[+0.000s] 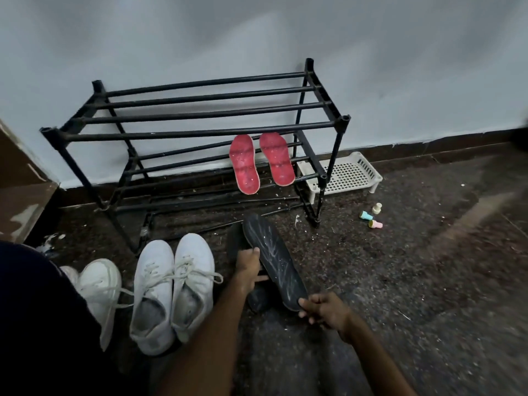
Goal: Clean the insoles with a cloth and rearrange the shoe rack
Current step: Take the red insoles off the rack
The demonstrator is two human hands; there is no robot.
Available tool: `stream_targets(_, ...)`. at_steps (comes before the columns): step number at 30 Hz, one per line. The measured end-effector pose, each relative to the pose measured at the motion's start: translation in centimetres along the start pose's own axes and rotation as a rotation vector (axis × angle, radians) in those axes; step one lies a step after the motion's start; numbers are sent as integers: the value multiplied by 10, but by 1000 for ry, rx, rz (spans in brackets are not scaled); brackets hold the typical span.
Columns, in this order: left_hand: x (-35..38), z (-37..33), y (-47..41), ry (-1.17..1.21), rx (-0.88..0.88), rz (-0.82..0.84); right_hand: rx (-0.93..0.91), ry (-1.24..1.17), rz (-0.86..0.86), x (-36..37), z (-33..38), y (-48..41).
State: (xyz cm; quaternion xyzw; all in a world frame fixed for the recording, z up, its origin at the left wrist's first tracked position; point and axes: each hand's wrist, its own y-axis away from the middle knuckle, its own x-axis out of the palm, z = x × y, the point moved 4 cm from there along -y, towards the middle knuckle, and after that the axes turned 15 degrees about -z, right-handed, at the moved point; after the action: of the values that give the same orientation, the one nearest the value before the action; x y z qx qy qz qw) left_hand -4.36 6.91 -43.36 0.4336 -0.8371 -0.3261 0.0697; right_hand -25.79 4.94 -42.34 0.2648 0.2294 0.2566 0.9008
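The floor point(400, 281) is dark speckled stone, littered with pale flecks and crumbs, and fills the lower half of the frame. A pale grey-blue wall point(257, 32) runs across the top, edged at its foot by a dark skirting point(457, 151). At the left edge stands a brown panel point(20, 178) with chipped paint.

A black tubular shoe rack point(200, 118) with two tiers of bars stands against the wall in the middle of the frame. On its lower tier, toward the right, two red insoles point(245, 164) lie side by side, toes toward the wall, their surfaces spotted white. Just right of the rack a white perforated plastic tray point(347, 174) sits on the floor by the skirting. Below it lie three small pastel objects point(371, 217) — too small to name.

At lower centre a black insole point(274, 261), streaked with pale marks, is held tilted above the floor, its toe toward the rack. The right hand point(323, 308) has its grip pinched on the heel end, fingers curled round it. The left hand point(251, 270) has its grip closed on the insole's left edge near the middle. A second black insole point(257, 300) lies beneath, partly hidden.

At lower left a pair of white sneakers point(174, 290) stands on the floor with loose laces, toes toward the rack. Beside them, further left, is another white shoe point(98, 284), partly covered by dark clothing.
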Motion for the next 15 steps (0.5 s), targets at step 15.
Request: stream_targets(15, 25, -13, -46, -368, 70, 28, 38, 291, -116, 13, -11, -83)
